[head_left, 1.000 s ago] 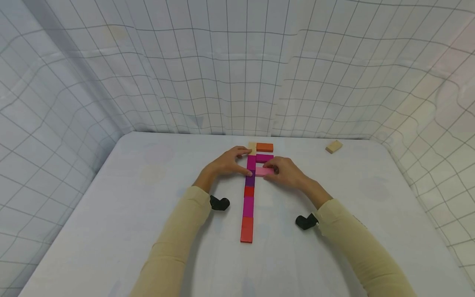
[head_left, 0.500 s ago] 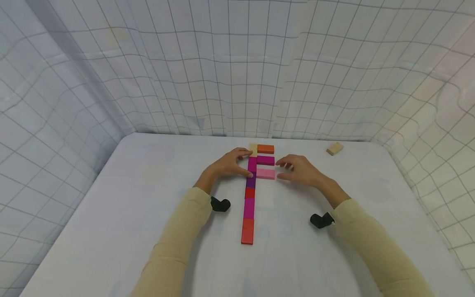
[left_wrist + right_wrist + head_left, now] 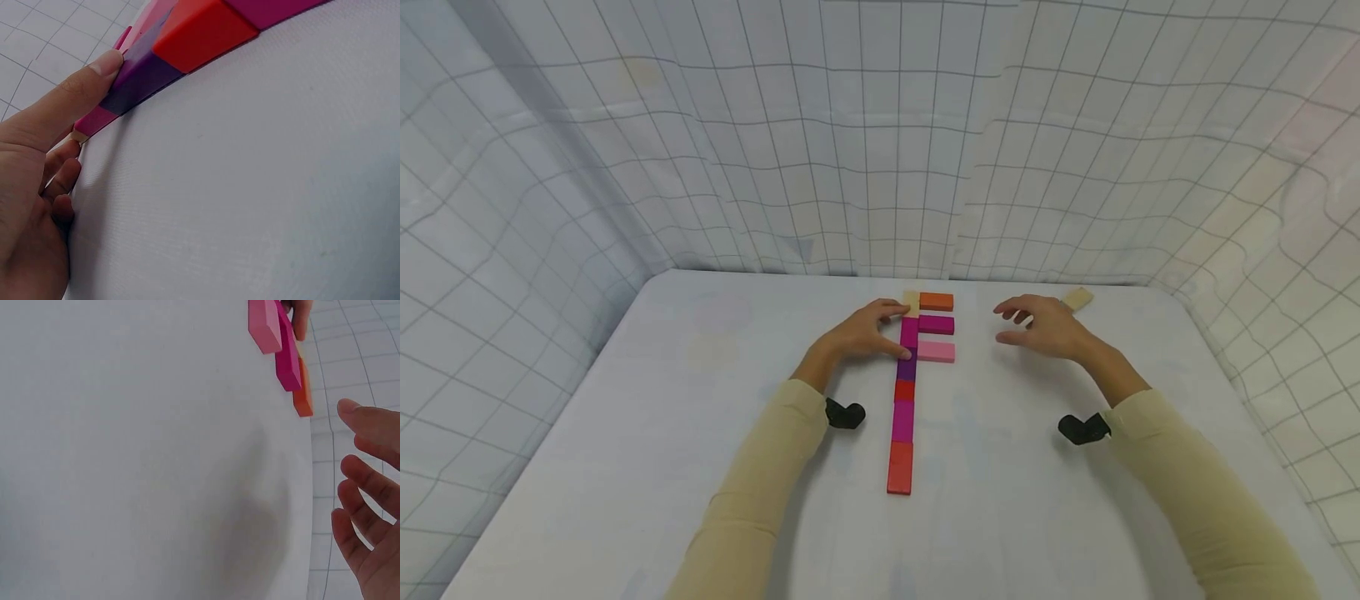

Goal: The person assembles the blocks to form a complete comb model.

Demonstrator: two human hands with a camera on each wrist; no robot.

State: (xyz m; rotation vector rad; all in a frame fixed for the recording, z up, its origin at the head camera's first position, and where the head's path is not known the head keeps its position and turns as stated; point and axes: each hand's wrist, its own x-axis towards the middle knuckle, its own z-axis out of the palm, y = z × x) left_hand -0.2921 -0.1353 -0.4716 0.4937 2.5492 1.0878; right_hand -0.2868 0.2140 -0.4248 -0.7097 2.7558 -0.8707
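Observation:
A straight column of coloured blocks runs up the white table. My left hand [image 3: 859,331] rests along its left side, thumb on the purple block [image 3: 907,367] and fingertips by the beige block [image 3: 912,299] at the far end. An orange block [image 3: 936,302], a magenta block [image 3: 937,325] and a pink block [image 3: 937,352] jut out to the right like teeth, with gaps between them. Apart from these, my right hand [image 3: 1048,327] hovers with relaxed fingers and holds nothing. Just behind it lies a loose beige block [image 3: 1079,298], partly hidden.
The column's near part has a small red block [image 3: 905,390], a magenta block [image 3: 903,421] and a longer red block [image 3: 900,468]. Gridded white curtain [image 3: 880,167] hangs behind and beside the table [image 3: 662,433]. Each wrist wears a black device.
My right hand has let go of the pink block and moved right, towards the loose beige block. The pink block stays against the column. My left hand keeps its place.

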